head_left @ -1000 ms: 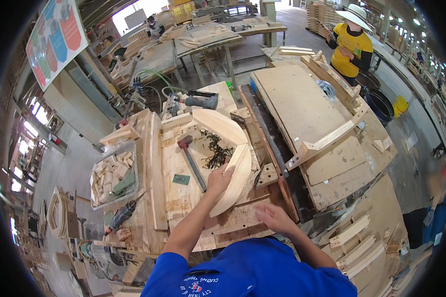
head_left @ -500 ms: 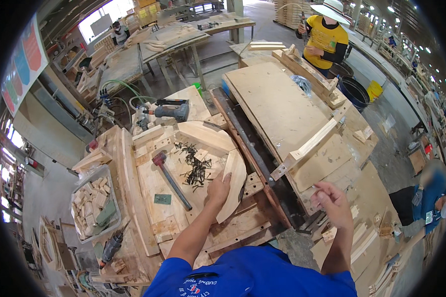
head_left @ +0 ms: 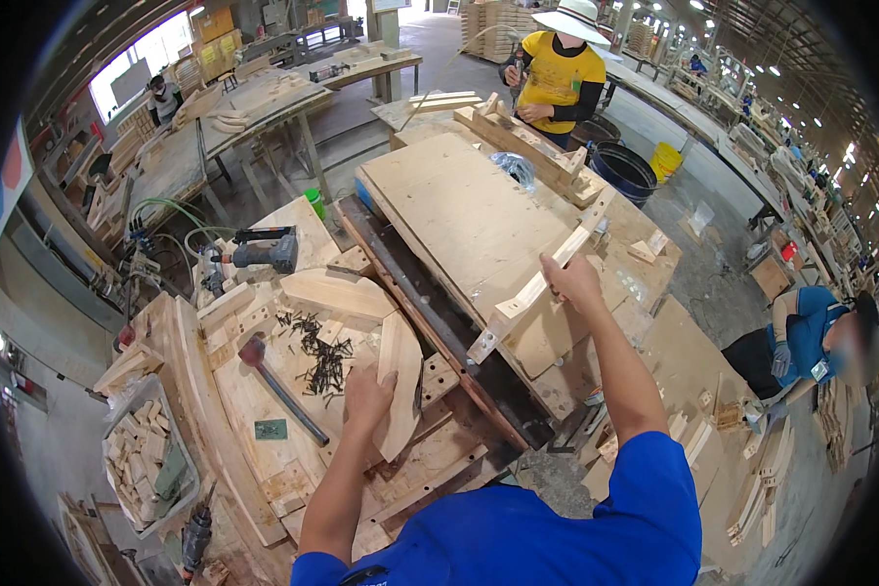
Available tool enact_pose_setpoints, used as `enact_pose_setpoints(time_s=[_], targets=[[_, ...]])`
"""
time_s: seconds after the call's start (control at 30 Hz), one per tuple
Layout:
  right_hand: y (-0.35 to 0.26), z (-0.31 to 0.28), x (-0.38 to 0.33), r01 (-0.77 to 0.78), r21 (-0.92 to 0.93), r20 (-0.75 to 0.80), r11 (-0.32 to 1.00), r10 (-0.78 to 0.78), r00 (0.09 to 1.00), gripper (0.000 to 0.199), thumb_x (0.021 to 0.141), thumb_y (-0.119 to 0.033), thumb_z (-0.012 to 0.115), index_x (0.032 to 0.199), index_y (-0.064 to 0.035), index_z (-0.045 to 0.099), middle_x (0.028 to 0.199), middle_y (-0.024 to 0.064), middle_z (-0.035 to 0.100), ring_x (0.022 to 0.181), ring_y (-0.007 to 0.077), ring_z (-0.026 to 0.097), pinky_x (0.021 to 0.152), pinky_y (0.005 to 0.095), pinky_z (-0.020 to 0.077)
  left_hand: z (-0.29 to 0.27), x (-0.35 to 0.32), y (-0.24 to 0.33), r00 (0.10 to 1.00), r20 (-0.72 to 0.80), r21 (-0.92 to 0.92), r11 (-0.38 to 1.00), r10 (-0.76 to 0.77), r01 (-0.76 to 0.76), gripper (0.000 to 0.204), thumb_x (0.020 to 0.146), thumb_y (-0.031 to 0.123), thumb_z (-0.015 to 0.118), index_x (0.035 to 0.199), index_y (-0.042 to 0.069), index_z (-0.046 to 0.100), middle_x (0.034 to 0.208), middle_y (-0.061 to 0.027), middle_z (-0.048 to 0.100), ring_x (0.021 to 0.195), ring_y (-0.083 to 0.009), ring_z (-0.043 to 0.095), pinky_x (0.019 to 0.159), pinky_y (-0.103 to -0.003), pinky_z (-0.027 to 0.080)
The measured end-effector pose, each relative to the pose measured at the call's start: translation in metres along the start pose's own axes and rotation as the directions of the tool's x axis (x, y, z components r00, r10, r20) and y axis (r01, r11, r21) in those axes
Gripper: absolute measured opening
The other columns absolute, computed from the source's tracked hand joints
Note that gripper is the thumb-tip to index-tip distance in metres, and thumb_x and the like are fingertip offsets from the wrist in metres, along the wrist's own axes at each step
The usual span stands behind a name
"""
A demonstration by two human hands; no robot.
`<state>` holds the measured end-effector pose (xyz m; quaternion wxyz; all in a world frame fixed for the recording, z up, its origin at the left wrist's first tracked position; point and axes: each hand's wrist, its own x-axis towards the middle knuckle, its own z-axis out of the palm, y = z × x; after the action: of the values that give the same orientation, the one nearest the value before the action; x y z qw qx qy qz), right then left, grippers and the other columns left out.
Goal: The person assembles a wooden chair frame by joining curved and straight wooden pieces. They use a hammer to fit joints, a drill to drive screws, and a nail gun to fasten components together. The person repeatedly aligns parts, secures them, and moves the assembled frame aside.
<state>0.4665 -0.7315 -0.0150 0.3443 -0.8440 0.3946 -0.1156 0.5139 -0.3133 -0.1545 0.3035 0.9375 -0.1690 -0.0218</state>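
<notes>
On the workbench, my left hand (head_left: 368,398) is closed on the edge of a curved wooden piece (head_left: 400,386), its thumb lying on top. This piece meets a second curved wooden piece (head_left: 337,293) at an angle. Over to the right, my right hand (head_left: 575,282) is wrapped round a long wooden rail (head_left: 525,296) that lies across a broad board (head_left: 449,225); its hidden fingers go over the far side. Left of my left hand lie a pile of dark screws (head_left: 320,359), a hammer (head_left: 288,396) with a reddish head, and a small green rectangle (head_left: 271,429).
A nail gun (head_left: 267,251) lies at the bench's far end. A plastic bin (head_left: 191,488) of wood offcuts and a drill (head_left: 196,535) are at the left. A dark gap (head_left: 439,313) separates bench and board. One person (head_left: 557,83) stands beyond the board, another (head_left: 801,337) at the right.
My right hand has moved from the air to the wooden rail and closed on it. My left hand stays on the curved piece. The whole view has shifted, with things now further left.
</notes>
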Motion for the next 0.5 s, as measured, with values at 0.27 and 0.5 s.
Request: enact_pose_setpoints(time_s=[0.27, 0.5], targets=[[-0.012, -0.006, -0.015, 0.636, -0.513, 0.095, 0.576, -0.699, 0.709, 0.048, 0.086, -0.018, 0.075, 0.132, -0.0107, 0.063, 0.121, 0.0156, 0.070, 0.105, 0.0391, 0.071, 0.088, 0.0478, 0.0585, -0.062, -0.053, -0.040, 0.956, -0.245, -0.206, 0.973, -0.159, 0.109, 0.038, 0.090, 0.026, 0.077, 0.119, 0.002, 0.076, 0.092, -0.0185, 0.071, 0.085, -0.0336, 0.068, 0.077, -0.042, 0.055], [-0.034, -0.036, 0.006, 0.822, -0.553, 0.635, 0.136, -0.569, 0.522, 0.035, 0.084, -0.008, 0.075, 0.118, -0.0137, 0.070, 0.115, 0.0103, 0.070, 0.109, 0.0349, 0.068, 0.093, 0.0467, 0.0569, -0.085, -0.133, -0.048, 0.924, -0.282, -0.387, 0.912, -0.257, 0.136, 0.035, 0.092, 0.023, 0.075, 0.120, 0.001, 0.075, 0.091, -0.0176, 0.073, 0.081, -0.0293, 0.070, 0.077, -0.038, 0.056]])
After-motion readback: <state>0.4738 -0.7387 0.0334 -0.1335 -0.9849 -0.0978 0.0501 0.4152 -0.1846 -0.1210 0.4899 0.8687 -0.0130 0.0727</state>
